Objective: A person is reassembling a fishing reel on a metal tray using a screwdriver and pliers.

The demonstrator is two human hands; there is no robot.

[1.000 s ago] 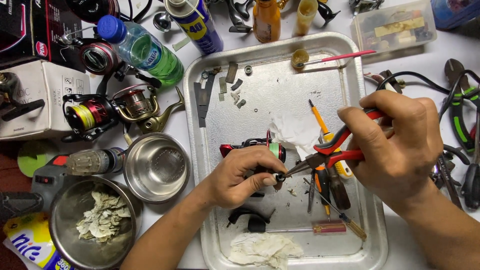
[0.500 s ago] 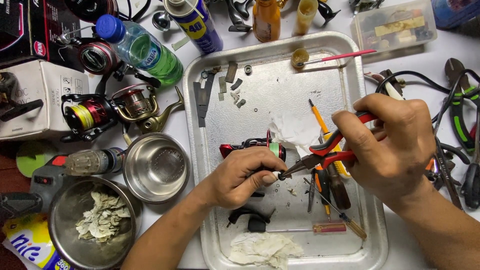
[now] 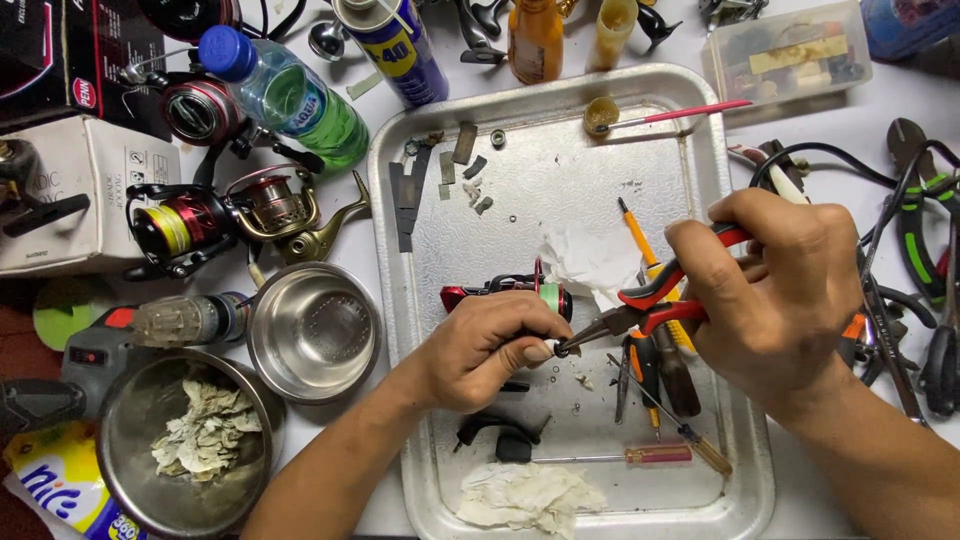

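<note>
Right hand [image 3: 775, 300] shifted slightly left since second ago, red-handled pliers [image 3: 640, 310] closing in. Head view: pliers' tips meet small part at left hand [image 3: 480, 350] fingertips. Left fingers pinch red reel body [image 3: 500, 292] over metal tray [image 3: 700, 130]; right fingers wrapped round handles. Fine extraction work under way.

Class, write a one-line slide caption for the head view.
Over a metal tray, the left hand steadies a red fishing reel while the right hand works red-handled pliers.
</note>
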